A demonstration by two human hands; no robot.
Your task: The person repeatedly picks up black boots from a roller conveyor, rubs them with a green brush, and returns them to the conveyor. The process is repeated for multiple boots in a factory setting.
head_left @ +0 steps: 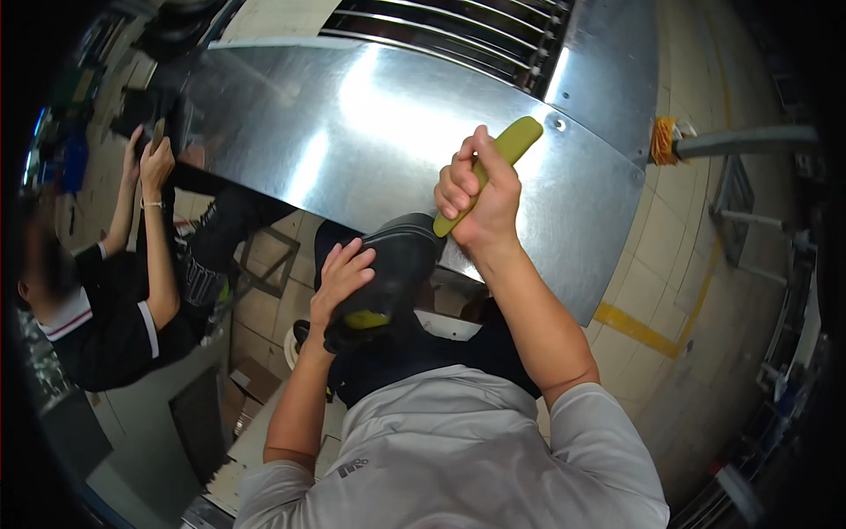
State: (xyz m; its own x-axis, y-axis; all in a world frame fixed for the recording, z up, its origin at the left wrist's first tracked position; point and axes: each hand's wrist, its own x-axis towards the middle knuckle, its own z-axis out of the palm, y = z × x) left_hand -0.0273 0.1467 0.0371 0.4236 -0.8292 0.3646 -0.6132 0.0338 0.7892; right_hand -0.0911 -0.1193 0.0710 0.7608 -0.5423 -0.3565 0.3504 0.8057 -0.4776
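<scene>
A black shoe (397,264) lies tilted over my lap, its toe pointing at the edge of the metal table. My left hand (345,275) grips it from the side, fingers spread across the upper. A yellow-green patch (366,319) shows at the shoe's near end. My right hand (480,189) is closed in a fist round a long, flat olive-green piece with rounded ends (518,139), perhaps an insole. This piece slants above the table, and its lower tip appears close to the shoe's toe; whether they touch I cannot tell.
The shiny metal table (264,115) stretches ahead, with a roller conveyor (449,35) beyond it. At left a co-worker (115,309) handles a dark object (145,110). A grey pipe (749,141) with orange wrapping stands right of the table. Yellow lines (639,330) mark the tiled floor.
</scene>
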